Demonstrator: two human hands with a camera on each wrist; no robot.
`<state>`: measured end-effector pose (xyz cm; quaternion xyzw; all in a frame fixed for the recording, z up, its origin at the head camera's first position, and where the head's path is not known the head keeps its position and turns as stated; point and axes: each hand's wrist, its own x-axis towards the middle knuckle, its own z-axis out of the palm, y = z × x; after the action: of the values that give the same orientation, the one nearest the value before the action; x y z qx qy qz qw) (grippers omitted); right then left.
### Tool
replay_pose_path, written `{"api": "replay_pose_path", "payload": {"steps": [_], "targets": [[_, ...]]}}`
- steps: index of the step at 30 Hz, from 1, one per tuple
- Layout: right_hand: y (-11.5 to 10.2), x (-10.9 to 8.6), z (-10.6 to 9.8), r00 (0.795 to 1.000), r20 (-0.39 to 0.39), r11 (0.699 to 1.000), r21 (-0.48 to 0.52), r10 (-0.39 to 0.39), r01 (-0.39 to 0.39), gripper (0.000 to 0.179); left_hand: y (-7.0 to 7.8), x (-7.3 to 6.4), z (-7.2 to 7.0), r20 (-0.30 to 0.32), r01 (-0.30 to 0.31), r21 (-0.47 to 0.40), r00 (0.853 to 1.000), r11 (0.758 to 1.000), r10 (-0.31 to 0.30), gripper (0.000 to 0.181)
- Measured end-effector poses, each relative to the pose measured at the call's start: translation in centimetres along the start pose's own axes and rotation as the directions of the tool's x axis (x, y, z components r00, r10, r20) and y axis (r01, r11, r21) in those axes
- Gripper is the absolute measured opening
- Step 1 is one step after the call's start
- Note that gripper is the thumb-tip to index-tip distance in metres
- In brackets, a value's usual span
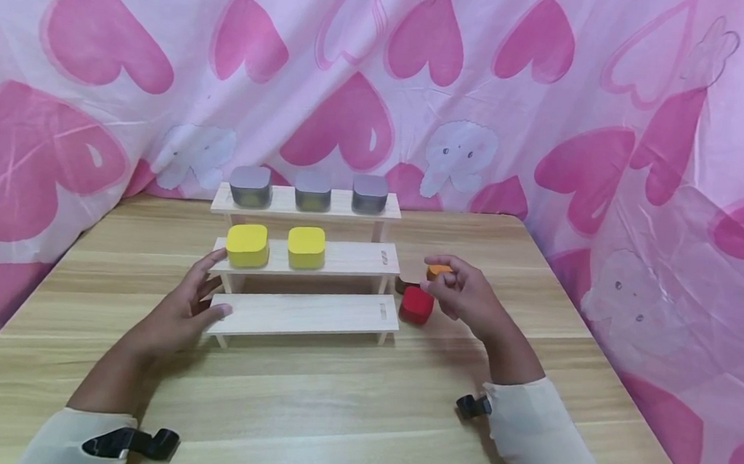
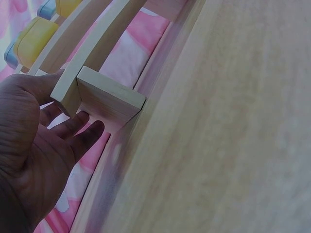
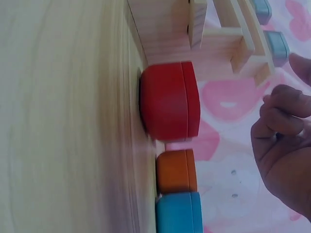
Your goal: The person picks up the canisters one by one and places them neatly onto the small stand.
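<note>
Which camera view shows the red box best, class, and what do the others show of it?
The right wrist view: the red box looks largest there, with its side and seam clear. The head view shows it smaller, from above, beside the front shelf. The left wrist view doesn't show it.

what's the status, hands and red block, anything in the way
Left hand touching bottom shelf. Right hand near red block, nothing visibly held. Red block on table, right of that shelf. Nothing seen atop it.

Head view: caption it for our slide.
Left hand at the wooden shelves, yellow blocks on the middle one, right hand near a red block.
</note>
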<state>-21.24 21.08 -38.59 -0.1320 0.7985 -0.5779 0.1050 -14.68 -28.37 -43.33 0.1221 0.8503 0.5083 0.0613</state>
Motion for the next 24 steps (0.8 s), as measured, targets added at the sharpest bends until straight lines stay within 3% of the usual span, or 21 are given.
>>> {"api": "replay_pose_path", "payload": {"steps": [5,13,19,24], "targets": [[0.7,-0.1,-0.5,1.000,0.007,0.999,-0.038,0.020,-0.020,0.054,0.1,0.1,0.0,0.002,0.006,-0.009,1.000,1.000,-0.006,0.103],[2.1,0.3,-0.8,0.997,-0.022,0.982,-0.176,0.072,-0.075,0.068,0.2,0.1,0.0,0.001,0.004,-0.002,1.000,1.000,-0.004,0.103],[3.2,0.5,-1.0,0.995,-0.004,0.977,-0.190,0.099,-0.098,0.071,-0.1,0.3,0.0,-0.012,-0.046,-0.004,0.999,0.999,0.046,0.101],[3.7,0.6,-1.0,0.991,0.029,0.967,-0.224,0.131,-0.121,0.071,-0.2,0.2,0.0,-0.018,-0.034,-0.005,0.999,0.999,0.034,0.101]]}}
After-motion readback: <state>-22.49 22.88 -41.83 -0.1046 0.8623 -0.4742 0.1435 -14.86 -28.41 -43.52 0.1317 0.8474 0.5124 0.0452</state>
